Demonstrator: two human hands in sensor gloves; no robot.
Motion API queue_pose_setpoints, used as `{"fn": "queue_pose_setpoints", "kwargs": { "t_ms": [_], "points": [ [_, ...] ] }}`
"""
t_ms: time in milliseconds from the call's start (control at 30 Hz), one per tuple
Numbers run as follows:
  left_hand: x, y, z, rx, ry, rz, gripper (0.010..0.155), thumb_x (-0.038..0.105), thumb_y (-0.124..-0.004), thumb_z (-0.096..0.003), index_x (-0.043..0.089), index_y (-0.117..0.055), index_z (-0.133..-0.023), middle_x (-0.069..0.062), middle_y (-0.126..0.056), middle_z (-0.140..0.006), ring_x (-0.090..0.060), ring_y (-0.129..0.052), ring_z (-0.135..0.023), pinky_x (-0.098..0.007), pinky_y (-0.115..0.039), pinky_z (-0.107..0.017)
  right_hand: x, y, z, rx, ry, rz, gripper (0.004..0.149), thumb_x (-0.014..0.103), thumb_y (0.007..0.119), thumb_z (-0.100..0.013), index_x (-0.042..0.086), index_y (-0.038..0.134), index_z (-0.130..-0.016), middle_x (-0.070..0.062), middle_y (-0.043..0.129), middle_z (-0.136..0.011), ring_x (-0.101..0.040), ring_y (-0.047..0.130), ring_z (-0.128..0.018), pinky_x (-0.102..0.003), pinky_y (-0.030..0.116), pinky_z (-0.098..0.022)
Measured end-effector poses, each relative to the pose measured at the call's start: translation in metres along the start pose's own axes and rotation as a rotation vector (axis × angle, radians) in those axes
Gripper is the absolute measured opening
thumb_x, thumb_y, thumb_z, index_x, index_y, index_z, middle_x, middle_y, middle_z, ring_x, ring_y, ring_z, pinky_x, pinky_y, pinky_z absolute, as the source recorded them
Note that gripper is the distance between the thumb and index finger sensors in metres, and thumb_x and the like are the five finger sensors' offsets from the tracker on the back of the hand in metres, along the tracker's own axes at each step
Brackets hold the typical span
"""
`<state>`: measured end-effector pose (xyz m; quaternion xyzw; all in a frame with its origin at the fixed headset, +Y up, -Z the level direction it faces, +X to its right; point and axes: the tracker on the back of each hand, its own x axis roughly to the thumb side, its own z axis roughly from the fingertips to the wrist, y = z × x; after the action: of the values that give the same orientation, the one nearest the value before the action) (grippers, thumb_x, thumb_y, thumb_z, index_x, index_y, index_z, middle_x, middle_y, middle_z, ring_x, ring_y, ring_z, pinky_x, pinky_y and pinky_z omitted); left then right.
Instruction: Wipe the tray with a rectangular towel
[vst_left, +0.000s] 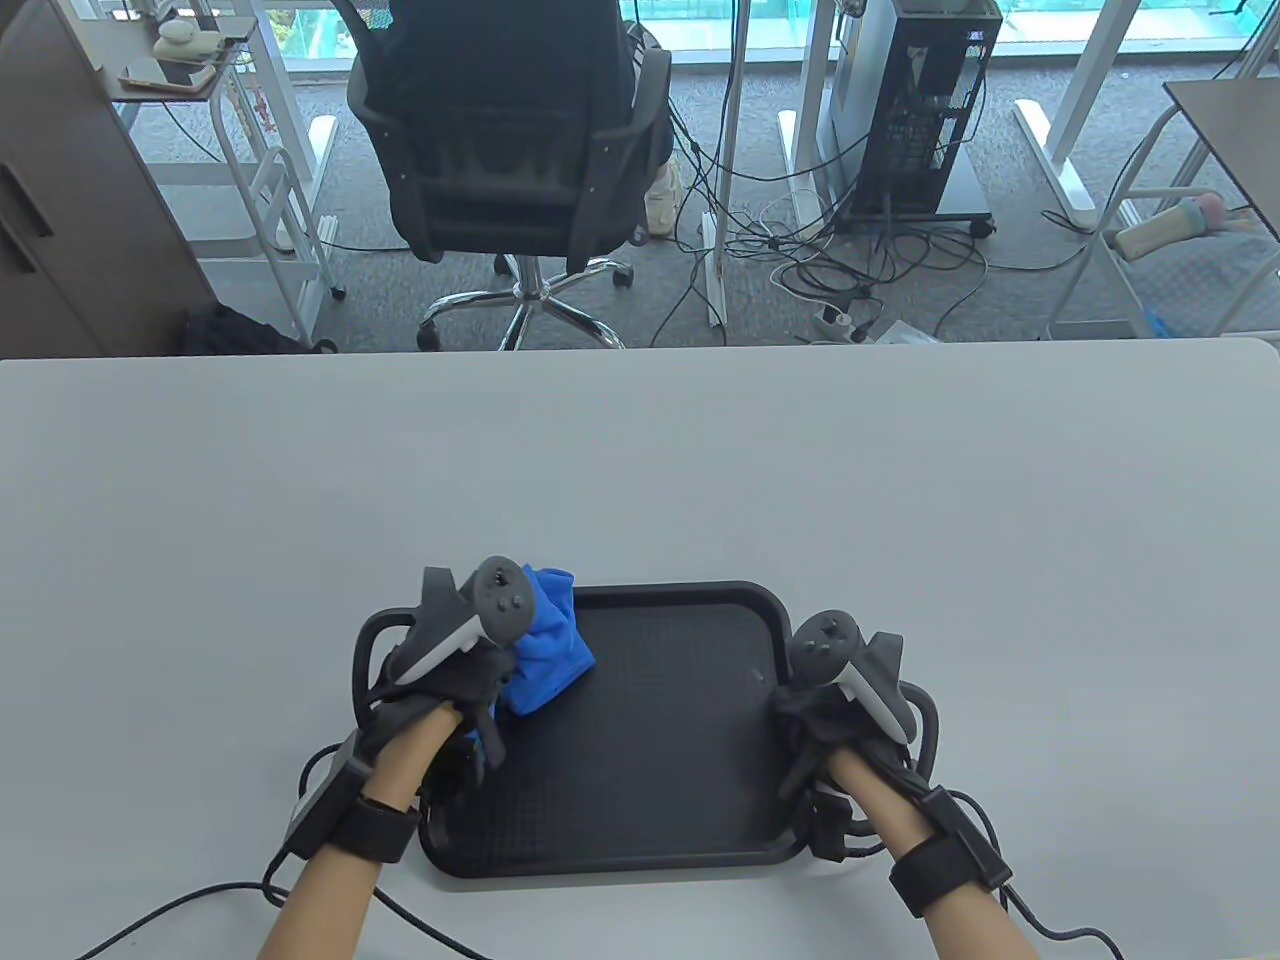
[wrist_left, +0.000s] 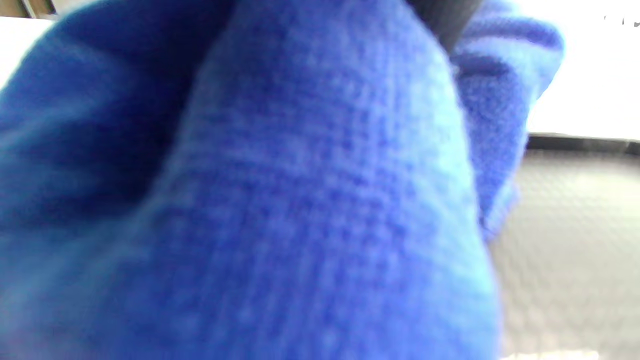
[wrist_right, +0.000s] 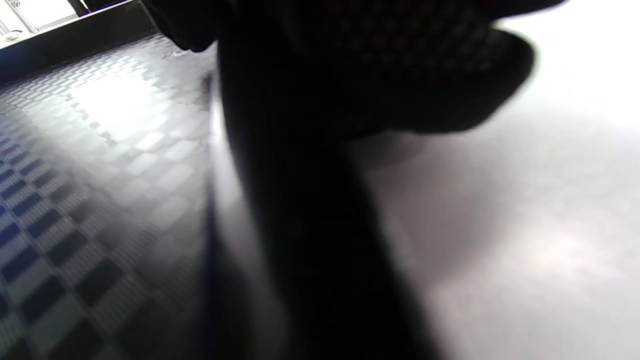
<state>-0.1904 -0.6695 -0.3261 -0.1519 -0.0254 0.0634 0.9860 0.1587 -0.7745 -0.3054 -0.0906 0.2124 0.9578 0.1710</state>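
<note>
A black textured tray (vst_left: 660, 740) lies on the grey table near the front edge. My left hand (vst_left: 470, 690) holds a bunched blue towel (vst_left: 545, 640) on the tray's far left part. In the left wrist view the towel (wrist_left: 280, 200) fills most of the frame, with the tray floor (wrist_left: 570, 240) at the right. My right hand (vst_left: 815, 715) grips the tray's right rim. In the right wrist view its dark fingers (wrist_right: 350, 65) sit over the rim, with the tray's checkered floor (wrist_right: 100, 165) to the left.
The grey table (vst_left: 640, 460) stretches wide behind and beside the tray. Glove cables (vst_left: 200, 900) trail off the front edge by both wrists. Beyond the table stand an office chair (vst_left: 510, 150) and a computer tower (vst_left: 920, 100).
</note>
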Motion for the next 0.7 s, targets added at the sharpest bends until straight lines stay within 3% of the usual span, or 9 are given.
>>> {"fn": "queue_pose_setpoints", "kwargs": {
  "t_ms": [133, 300, 367, 467, 600, 700],
  "points": [
    [-0.027, 0.047, 0.013, 0.137, 0.056, 0.084, 0.061, 0.028, -0.077, -0.0501, 0.024, -0.056, -0.107, -0.012, -0.058, -0.112, -0.025, -0.082, -0.084, -0.055, -0.065, -0.066, 0.0, 0.0, 0.0, 0.0, 0.003, 0.002, 0.045, 0.04, 0.073, -0.048, 0.004, 0.07, -0.075, -0.011, 0.091, -0.036, -0.02, 0.096, -0.013, -0.035, 0.083, -0.005],
    [-0.063, 0.071, 0.009, 0.297, 0.202, 0.175, 0.061, 0.029, -0.077, -0.0502, 0.025, -0.056, -0.107, -0.012, -0.059, -0.112, -0.025, -0.083, -0.083, -0.054, -0.066, -0.066, 0.0, 0.0, 0.0, -0.001, 0.002, 0.001, 0.045, 0.04, 0.073, -0.048, 0.004, 0.07, -0.075, -0.011, 0.091, -0.036, -0.02, 0.096, -0.013, -0.035, 0.083, -0.005],
    [-0.077, 0.06, 0.004, 0.356, 0.273, 0.197, 0.061, 0.03, -0.077, -0.0504, 0.024, -0.055, -0.107, -0.012, -0.059, -0.112, -0.025, -0.083, -0.083, -0.054, -0.066, -0.066, 0.0, 0.0, 0.0, -0.001, 0.002, 0.001, 0.045, 0.04, 0.073, -0.048, 0.004, 0.07, -0.075, -0.011, 0.091, -0.036, -0.02, 0.096, -0.013, -0.035, 0.083, -0.005],
    [-0.092, 0.03, -0.002, 0.355, 0.375, 0.12, 0.061, 0.031, -0.076, -0.0505, 0.024, -0.055, -0.107, -0.012, -0.059, -0.112, -0.024, -0.084, -0.083, -0.054, -0.067, -0.066, 0.0, 0.0, 0.0, 0.0, 0.002, -0.001, 0.045, 0.04, 0.073, -0.048, 0.004, 0.07, -0.075, -0.011, 0.091, -0.036, -0.02, 0.096, -0.013, -0.035, 0.083, -0.005],
    [-0.108, -0.023, -0.008, 0.177, 0.436, -0.026, 0.062, 0.032, -0.076, -0.0504, 0.023, -0.054, -0.107, -0.013, -0.059, -0.112, -0.024, -0.085, -0.082, -0.053, -0.068, -0.065, 0.0, 0.0, 0.0, -0.002, 0.002, 0.001, 0.045, 0.04, 0.073, -0.048, 0.004, 0.07, -0.075, -0.011, 0.091, -0.036, -0.02, 0.095, -0.013, -0.035, 0.083, -0.005],
    [-0.113, -0.045, -0.004, 0.058, 0.439, -0.079, 0.062, 0.032, -0.076, -0.0506, 0.022, -0.053, -0.108, -0.014, -0.058, -0.111, -0.024, -0.086, -0.082, -0.053, -0.068, -0.065, 0.0, 0.0, 0.0, 0.0, 0.003, -0.002, 0.045, 0.04, 0.073, -0.048, 0.004, 0.07, -0.075, -0.011, 0.091, -0.036, -0.02, 0.096, -0.013, -0.035, 0.083, -0.005]
  ]
}}
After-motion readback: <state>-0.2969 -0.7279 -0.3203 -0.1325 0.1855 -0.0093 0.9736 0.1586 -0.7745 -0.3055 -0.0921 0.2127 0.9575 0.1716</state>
